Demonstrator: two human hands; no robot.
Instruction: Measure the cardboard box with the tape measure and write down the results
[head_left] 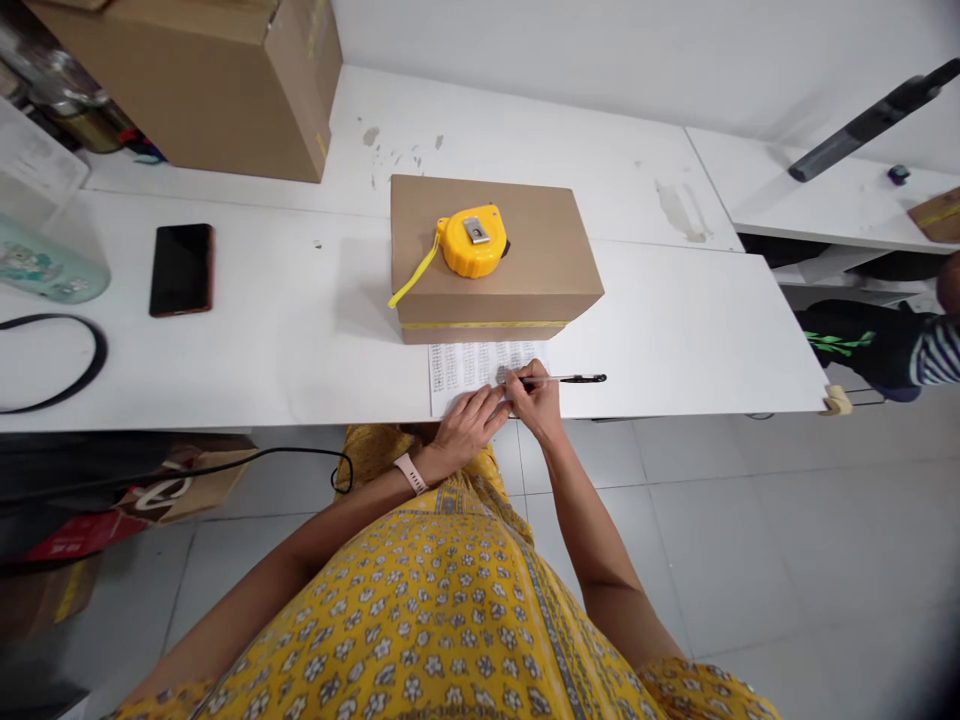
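Observation:
A printed sheet of paper (472,365) lies at the near edge of the white table (300,330), just in front of a small cardboard box (525,270). My right hand (536,398) is closed around a pen (570,379), whose tip rests on the sheet. My left hand (469,425) lies flat on the sheet's lower part with fingers stretched out, touching the right hand. A yellow tape measure (471,242) sits on top of the box, its yellow strap hanging over the left side.
A black phone (181,268) lies to the left, with a black cable loop (52,360) and a clear plastic container (45,262) beyond it. A large cardboard box (202,80) stands at the back left. Another person's sleeve (934,352) shows at the right edge.

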